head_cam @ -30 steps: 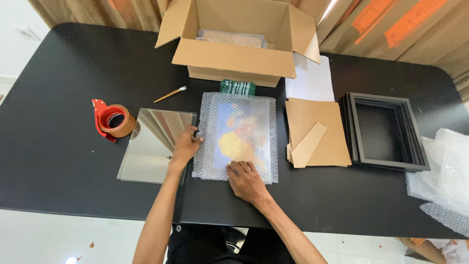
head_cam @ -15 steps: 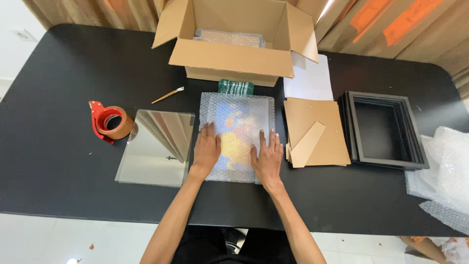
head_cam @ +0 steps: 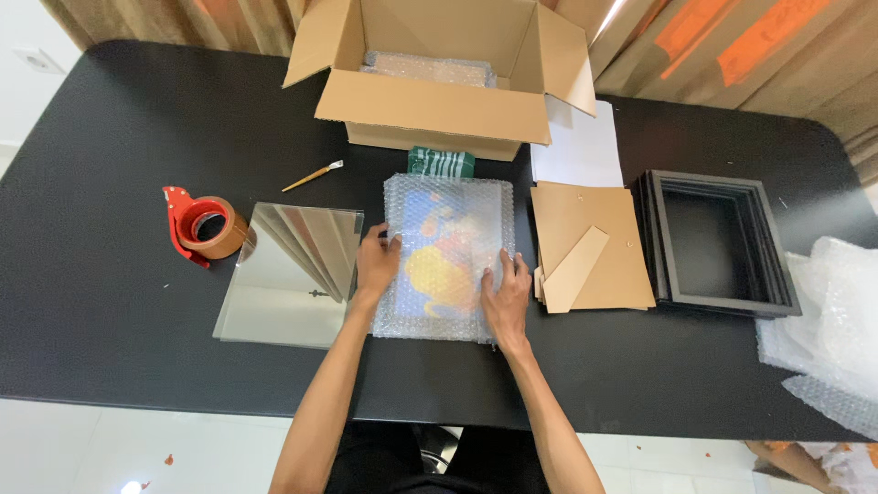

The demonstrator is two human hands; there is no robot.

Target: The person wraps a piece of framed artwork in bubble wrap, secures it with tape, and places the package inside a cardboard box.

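A flat bubble-wrapped picture (head_cam: 446, 247) with yellow and blue colours lies on the black table (head_cam: 110, 183) in front of me. My left hand (head_cam: 376, 263) holds its left edge, fingers curled over the wrap. On its right edge rests my right hand (head_cam: 506, 295), fingers spread and pressing down. A sheet of mirror glass (head_cam: 291, 273) lies just left of the left hand.
An open cardboard box (head_cam: 439, 78) with bubble wrap inside stands behind. A red tape dispenser (head_cam: 203, 226) and a small brush (head_cam: 313, 176) lie at left. Brown backing boards (head_cam: 585, 256), white paper (head_cam: 578, 146), stacked black frames (head_cam: 713, 242) and loose bubble wrap (head_cam: 837, 329) lie at right.
Both hands slid outward from the top of the wrapped picture to its left and right edges. The view came closer to the table.
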